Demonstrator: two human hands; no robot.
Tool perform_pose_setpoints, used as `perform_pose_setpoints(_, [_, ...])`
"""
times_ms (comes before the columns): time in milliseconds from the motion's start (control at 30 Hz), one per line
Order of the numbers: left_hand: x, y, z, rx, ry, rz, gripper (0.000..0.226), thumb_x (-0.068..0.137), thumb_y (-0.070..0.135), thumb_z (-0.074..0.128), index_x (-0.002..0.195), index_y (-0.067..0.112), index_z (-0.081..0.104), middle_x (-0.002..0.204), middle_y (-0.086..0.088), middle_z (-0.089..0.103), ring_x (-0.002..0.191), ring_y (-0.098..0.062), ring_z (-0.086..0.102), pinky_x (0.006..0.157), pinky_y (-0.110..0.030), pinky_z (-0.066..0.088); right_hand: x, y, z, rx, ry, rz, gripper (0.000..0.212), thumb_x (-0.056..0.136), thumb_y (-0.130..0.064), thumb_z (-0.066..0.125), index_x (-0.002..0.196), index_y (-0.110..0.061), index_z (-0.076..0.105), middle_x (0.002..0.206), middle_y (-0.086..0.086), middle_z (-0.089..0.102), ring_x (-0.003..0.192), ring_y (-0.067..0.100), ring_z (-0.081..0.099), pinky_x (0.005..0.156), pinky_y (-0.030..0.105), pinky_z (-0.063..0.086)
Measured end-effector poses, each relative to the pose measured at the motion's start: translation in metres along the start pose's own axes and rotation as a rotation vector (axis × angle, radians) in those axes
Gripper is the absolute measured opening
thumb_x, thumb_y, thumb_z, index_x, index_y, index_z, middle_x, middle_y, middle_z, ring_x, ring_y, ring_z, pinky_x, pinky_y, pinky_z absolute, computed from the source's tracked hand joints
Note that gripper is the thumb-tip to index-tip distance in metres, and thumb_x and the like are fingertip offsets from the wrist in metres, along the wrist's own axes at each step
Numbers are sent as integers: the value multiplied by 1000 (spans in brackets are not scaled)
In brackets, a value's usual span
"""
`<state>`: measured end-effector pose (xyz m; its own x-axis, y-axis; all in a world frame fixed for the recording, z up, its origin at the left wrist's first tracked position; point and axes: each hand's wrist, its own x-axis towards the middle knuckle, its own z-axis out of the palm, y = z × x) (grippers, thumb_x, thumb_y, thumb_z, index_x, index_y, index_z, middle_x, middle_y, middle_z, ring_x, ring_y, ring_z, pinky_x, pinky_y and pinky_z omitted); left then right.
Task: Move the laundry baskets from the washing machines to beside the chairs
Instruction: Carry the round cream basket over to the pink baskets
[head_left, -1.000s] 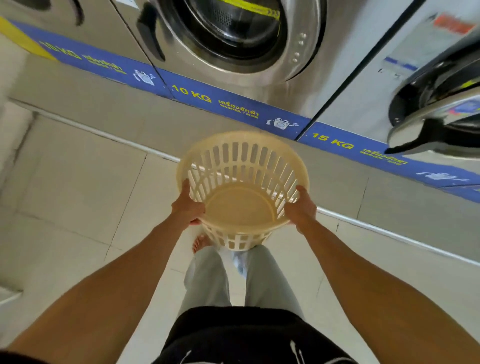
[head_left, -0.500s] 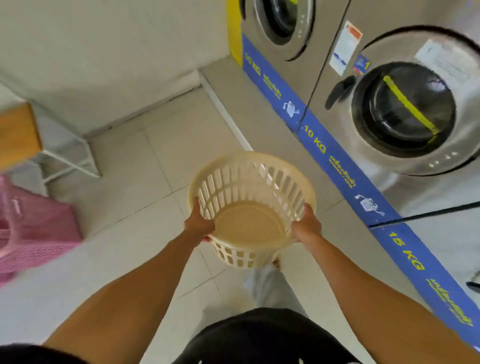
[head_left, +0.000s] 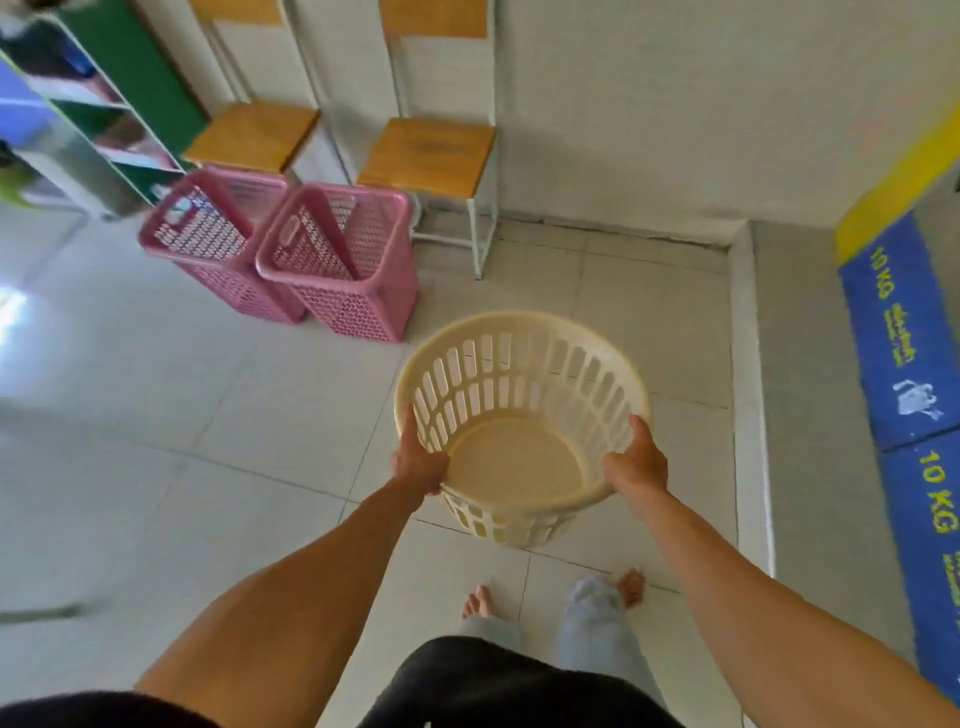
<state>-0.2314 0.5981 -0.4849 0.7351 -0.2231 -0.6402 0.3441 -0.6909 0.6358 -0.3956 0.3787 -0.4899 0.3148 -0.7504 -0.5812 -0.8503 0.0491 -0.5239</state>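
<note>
I hold a round cream laundry basket (head_left: 519, 400) in the air in front of me, empty and tilted slightly toward me. My left hand (head_left: 418, 460) grips its near-left rim and my right hand (head_left: 636, 462) grips its near-right rim. Two pink rectangular baskets (head_left: 337, 260) (head_left: 208, 239) stand side by side on the tiled floor, in front of two wooden-seated chairs (head_left: 431, 150) (head_left: 252, 135) against the far wall. The washing machines' blue "10 KG" base strip (head_left: 904, 364) runs along the right edge.
A green shelf unit (head_left: 104, 104) with items stands at the far left. A raised concrete step (head_left: 753, 389) borders the machines on the right. Pale floor tiles (head_left: 156, 389) lie between me and the pink baskets. My bare feet show below the basket.
The view has swung left from the washing machines to the chairs and pink baskets. The cream basket stays gripped in both hands, carried along with me.
</note>
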Motion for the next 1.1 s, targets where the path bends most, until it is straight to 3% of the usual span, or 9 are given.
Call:
perform_pose_setpoints(233, [17,-43,-101,-194,133,-42,98,85,24,71,150,50,2,126,-4,45,87,-27,62,47,-25,50,-30,-78,89,-62,-110,-124,78,90,-6,51,158,-32,24,143,17,50,125,37,55,98,42,52])
perform_pose_setpoints(467, [69,-54,-145,-242,190,-150,102,83,18,72,147,55,1,125,-12,48,95,-32,64,46,-27,52,-13,-138,137,-139,-131,-179,74,90,-4,48,157,-28,27,146,17,50,127,38,54,103,46,50])
perform_pose_setpoints(800, [185,1,-176,-199,88,-183,107,84,1,64,149,51,-5,121,-11,51,77,-25,59,53,-32,56,60,-226,168,-119,-124,-83,78,87,-4,46,156,-32,26,141,14,54,118,35,60,96,46,54])
perform_pose_setpoints(900, [216,27,-184,-189,66,-170,106,84,9,68,150,49,-4,118,-11,52,78,-24,57,51,-32,54,81,-255,168,-104,-97,-63,77,88,-2,45,157,-32,28,144,12,52,124,35,57,97,41,53])
perform_pose_setpoints(1000, [240,55,-192,-170,39,-170,109,82,4,67,148,52,-6,120,-15,53,77,-26,58,49,-32,53,97,-277,164,-85,-81,-44,75,88,-2,46,155,-31,29,141,11,55,121,34,58,95,39,53])
perform_pose_setpoints(1100, [267,90,-194,-119,16,-154,105,83,3,62,148,54,-5,121,-12,50,88,-31,65,60,-44,62,122,-302,156,-63,-55,-25,73,89,-3,46,154,-32,30,140,11,55,119,34,58,94,40,53])
